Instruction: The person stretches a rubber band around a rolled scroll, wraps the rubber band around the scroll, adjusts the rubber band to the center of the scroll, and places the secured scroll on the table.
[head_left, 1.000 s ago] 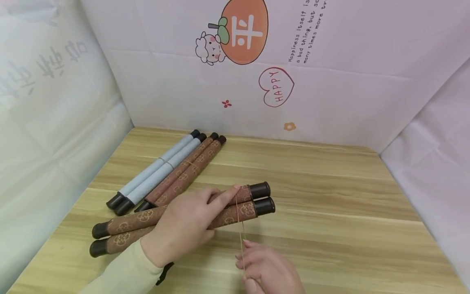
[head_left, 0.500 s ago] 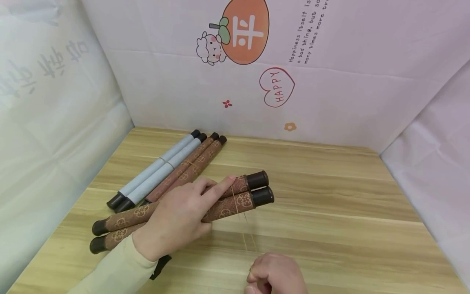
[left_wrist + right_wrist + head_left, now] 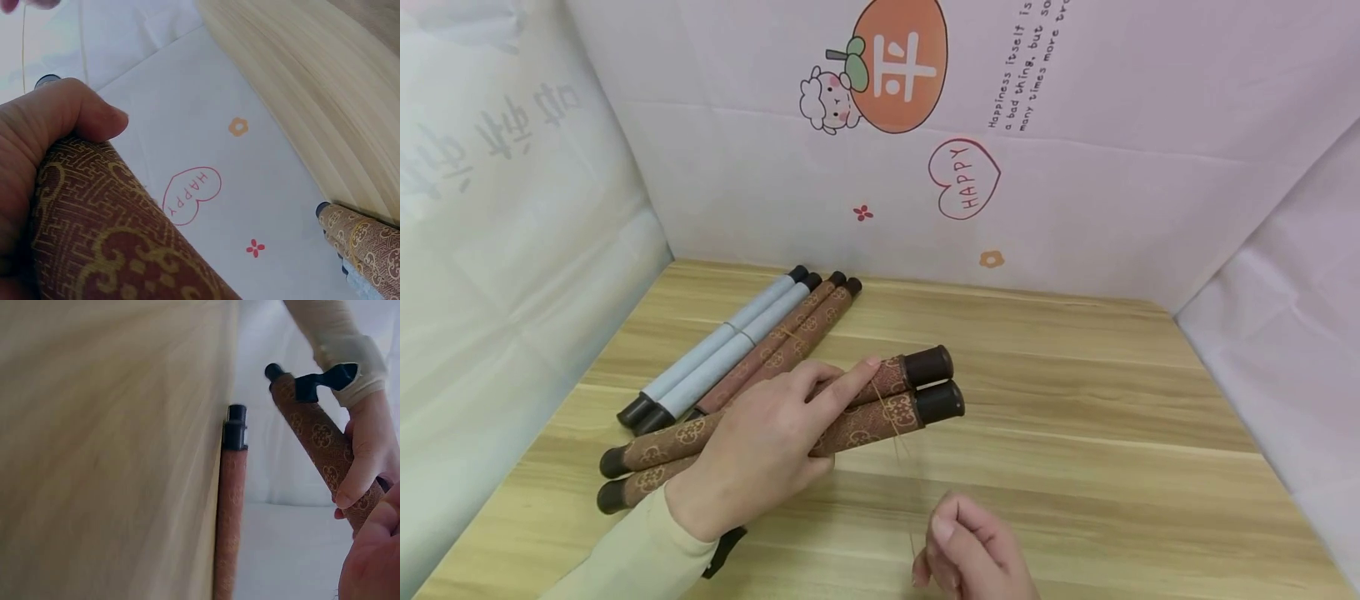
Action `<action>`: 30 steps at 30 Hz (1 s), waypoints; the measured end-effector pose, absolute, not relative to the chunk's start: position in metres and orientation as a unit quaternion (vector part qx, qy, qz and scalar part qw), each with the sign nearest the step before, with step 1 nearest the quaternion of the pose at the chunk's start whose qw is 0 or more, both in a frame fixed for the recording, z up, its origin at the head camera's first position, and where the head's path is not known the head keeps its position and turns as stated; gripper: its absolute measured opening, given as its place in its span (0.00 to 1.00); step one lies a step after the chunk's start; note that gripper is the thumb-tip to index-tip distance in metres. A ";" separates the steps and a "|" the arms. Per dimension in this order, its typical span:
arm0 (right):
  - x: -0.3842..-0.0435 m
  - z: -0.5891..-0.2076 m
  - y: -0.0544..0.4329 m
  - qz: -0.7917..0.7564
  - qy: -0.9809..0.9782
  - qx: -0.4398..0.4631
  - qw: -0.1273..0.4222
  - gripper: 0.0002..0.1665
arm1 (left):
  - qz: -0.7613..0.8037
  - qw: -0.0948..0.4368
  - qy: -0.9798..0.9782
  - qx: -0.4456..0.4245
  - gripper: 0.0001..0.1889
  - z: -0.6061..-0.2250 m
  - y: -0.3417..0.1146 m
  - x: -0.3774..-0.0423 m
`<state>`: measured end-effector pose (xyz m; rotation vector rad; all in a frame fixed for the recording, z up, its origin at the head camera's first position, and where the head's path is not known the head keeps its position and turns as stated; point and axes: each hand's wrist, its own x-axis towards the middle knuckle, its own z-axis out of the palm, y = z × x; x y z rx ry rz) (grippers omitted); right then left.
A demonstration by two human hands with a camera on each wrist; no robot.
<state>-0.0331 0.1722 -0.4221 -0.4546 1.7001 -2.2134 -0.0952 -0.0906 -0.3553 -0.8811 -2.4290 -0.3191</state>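
Note:
My left hand [image 3: 756,462] grips a pair of brown patterned scrolls [image 3: 865,427] with black end caps, held side by side and tilted above the table. Its index finger lies along the upper scroll near the right end. A thin rubber band [image 3: 892,417] goes round both scrolls there and appears crossed. From it, fine strands stretch down to my right hand [image 3: 973,550], whose curled fingers and thumb pinch the band; the pinched part is hidden. In the left wrist view the thumb presses on the scroll fabric [image 3: 137,250]. The right wrist view shows a held scroll [image 3: 315,434] from below.
At the back left lie two light-blue scrolls [image 3: 703,358] tied with a band. Against them rest two more brown scrolls [image 3: 797,342], also banded. White printed cloth [image 3: 1075,208] encloses the wooden table [image 3: 1075,450] at the back and sides.
The held scrolls' right end has risen slightly. My right hand has drawn the band away downward and turned over, and the band's strands now cross near the lower scroll.

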 end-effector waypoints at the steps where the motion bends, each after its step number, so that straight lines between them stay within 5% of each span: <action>1: -0.036 -0.422 0.174 -0.794 0.555 -0.161 0.191 0.19 | -0.123 0.265 -0.899 -0.326 0.62 -0.355 -0.091 -0.095; 6: -0.046 -0.424 0.176 -0.860 0.351 -0.143 0.341 0.25 | -0.143 0.264 -0.898 -0.321 0.63 -0.355 -0.093 -0.093; 12: -0.058 -0.428 0.176 -0.883 0.127 -0.104 0.439 0.23 | -0.153 0.278 -0.889 -0.331 0.62 -0.358 -0.095 -0.091; 22: -0.067 -0.413 0.174 -0.896 -0.045 -0.091 0.433 0.20 | -0.164 0.299 -0.865 -0.367 0.61 -0.363 -0.096 -0.092; 30: -0.066 -0.410 0.171 -0.901 -0.031 -0.179 0.393 0.22 | -0.165 0.297 -0.851 -0.401 0.64 -0.368 -0.099 -0.092</action>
